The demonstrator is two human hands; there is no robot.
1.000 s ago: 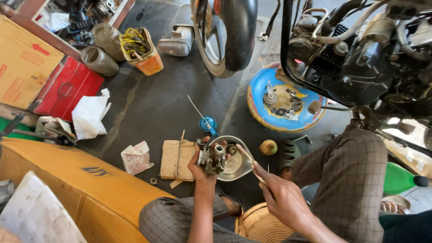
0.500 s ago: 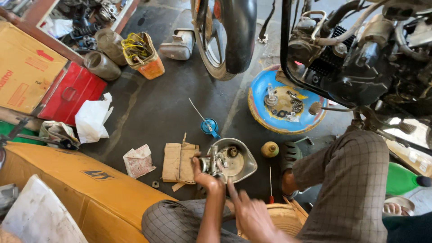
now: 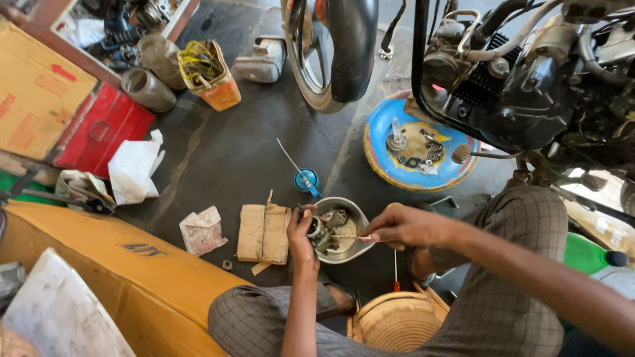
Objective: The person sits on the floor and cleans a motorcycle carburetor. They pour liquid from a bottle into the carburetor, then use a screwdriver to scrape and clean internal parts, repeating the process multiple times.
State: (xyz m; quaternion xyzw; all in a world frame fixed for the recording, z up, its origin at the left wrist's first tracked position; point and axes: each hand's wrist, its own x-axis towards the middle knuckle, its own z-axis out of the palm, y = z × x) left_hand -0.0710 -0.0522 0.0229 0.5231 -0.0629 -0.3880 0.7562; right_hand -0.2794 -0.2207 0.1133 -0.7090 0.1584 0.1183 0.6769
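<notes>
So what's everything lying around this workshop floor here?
carburettor: one, grey metal, held over the bowl
metal bowl: one, silver, floor centre
thin tool: one, pointed at the carburettor
blue tray: one, small parts inside, under the motorcycle
motorcycle: one, black, top right
folded cardboard: one, brown, left of the bowl
orange can: one, yellow cord inside
red box: one, left
white rag: one, left
left hand: grips the carburettor
right hand: holds the thin tool

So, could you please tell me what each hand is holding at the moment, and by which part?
The left hand grips a small metal engine part by its side, over the metal bowl. The right hand pinches a thin tool at its rear end.
</notes>
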